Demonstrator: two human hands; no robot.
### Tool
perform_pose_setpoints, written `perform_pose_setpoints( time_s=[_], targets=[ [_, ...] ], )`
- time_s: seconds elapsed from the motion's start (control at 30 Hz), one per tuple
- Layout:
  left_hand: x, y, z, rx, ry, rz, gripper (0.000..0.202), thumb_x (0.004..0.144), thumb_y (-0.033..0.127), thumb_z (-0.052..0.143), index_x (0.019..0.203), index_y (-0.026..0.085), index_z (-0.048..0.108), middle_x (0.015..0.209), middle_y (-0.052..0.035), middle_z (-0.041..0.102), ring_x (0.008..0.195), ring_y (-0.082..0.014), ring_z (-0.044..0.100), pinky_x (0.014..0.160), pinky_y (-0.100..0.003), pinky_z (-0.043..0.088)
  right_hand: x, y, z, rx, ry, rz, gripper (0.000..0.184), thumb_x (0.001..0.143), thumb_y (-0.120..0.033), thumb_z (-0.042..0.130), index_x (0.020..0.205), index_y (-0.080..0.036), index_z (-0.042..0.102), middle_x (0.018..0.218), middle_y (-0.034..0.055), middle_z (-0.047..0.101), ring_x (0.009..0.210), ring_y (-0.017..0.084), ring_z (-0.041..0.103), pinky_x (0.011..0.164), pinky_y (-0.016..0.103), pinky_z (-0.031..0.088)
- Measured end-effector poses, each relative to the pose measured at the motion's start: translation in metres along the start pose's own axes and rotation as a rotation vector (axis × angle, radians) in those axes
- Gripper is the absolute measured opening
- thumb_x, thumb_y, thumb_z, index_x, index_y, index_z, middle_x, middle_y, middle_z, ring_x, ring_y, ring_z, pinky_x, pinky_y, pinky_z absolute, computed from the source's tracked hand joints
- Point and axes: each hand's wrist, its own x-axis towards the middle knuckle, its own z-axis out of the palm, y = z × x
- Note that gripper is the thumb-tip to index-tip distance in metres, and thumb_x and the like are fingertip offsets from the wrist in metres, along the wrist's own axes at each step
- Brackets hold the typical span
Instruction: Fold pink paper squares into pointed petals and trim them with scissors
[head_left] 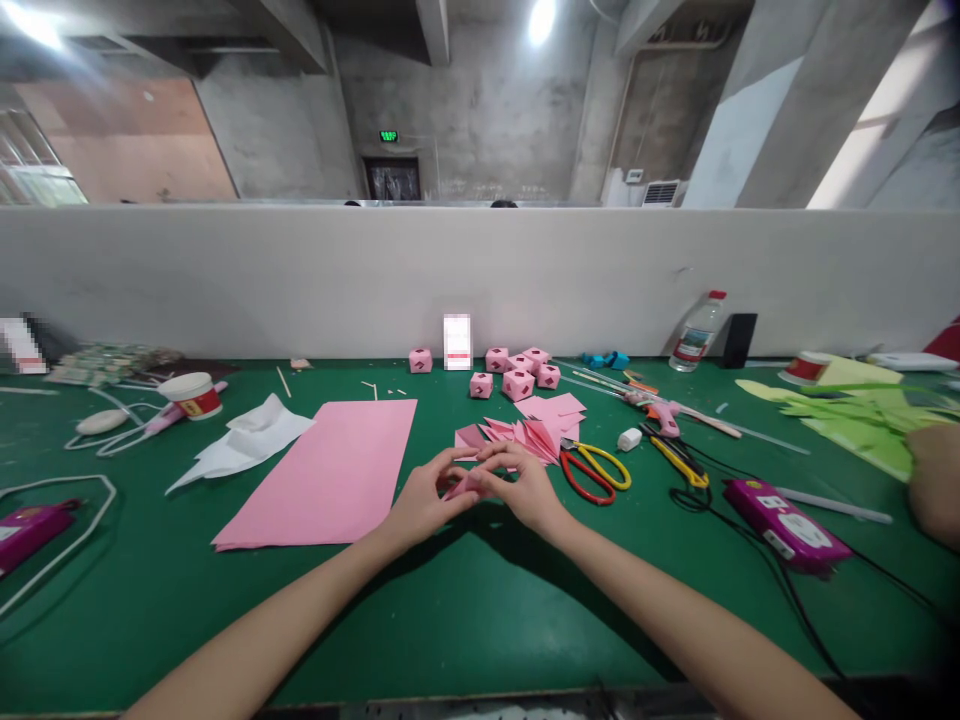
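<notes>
My left hand (426, 497) and my right hand (525, 488) meet over the green table (465, 610), and both pinch a small folded pink paper piece (463, 485) between the fingertips. Just behind the hands lies a fan of folded pink paper pieces (525, 436). A large flat pink sheet (330, 472) lies to the left of my left hand. Scissors with red and yellow handles (596, 468) rest right of my right hand. Several small pink paper cubes (517, 378) stand farther back.
White crumpled paper (244, 448) and a red-labelled tub (193, 394) sit at the left. A glue gun (664, 412), a purple packet (784, 524), black cables, a water bottle (696, 332) and green paper (862, 418) lie at the right. Another person's arm (934, 482) shows at the right edge.
</notes>
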Motion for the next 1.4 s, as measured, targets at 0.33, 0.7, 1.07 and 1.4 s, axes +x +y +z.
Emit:
perform_pose_setpoints(
  time_s=[0.33, 0.7, 1.07, 1.4],
  targets=[
    [0.002, -0.002, -0.004, 0.230, -0.036, 0.055, 0.054, 0.077, 0.030, 0.066, 0.128, 0.019, 0.052, 0.070, 0.0024, 0.062, 0.066, -0.0144, 0.057, 0.069, -0.026, 0.044, -0.002, 0.000, 0.004, 0.005, -0.015, 0.007, 0.013, 0.078, -0.035, 0.073, 0.074, -0.023, 0.075, 0.093, 0.0056, 0.066, 0.095, 0.021, 0.062, 0.093, 0.040, 0.045],
    [0.002, -0.002, -0.007, 0.243, -0.085, 0.039, 0.065, 0.074, 0.029, 0.069, 0.135, 0.019, 0.047, 0.069, 0.0027, 0.065, 0.066, -0.0154, 0.060, 0.071, -0.026, 0.044, -0.002, 0.004, 0.006, -0.016, -0.050, -0.014, 0.012, 0.079, -0.032, 0.071, 0.074, -0.021, 0.074, 0.087, 0.0041, 0.065, 0.090, 0.019, 0.062, 0.090, 0.038, 0.046],
    [0.005, 0.003, -0.015, -0.094, 0.141, -0.014, 0.085, 0.072, 0.043, 0.075, 0.142, 0.018, 0.034, 0.089, -0.0067, 0.072, 0.073, -0.0170, 0.066, 0.070, -0.028, 0.050, 0.002, 0.003, 0.003, 0.210, -0.165, 0.246, 0.040, 0.071, -0.051, 0.074, 0.091, -0.017, 0.068, 0.087, 0.0049, 0.068, 0.078, 0.017, 0.061, 0.070, 0.031, 0.049],
    [0.004, 0.001, -0.010, -0.121, 0.098, -0.042, 0.081, 0.073, 0.041, 0.076, 0.140, 0.019, 0.037, 0.091, -0.0086, 0.073, 0.078, -0.0194, 0.068, 0.070, -0.028, 0.052, 0.001, 0.008, 0.006, 0.307, -0.145, 0.341, 0.038, 0.067, -0.052, 0.076, 0.075, -0.015, 0.067, 0.067, 0.0006, 0.063, 0.059, 0.012, 0.054, 0.055, 0.024, 0.041]
  ],
)
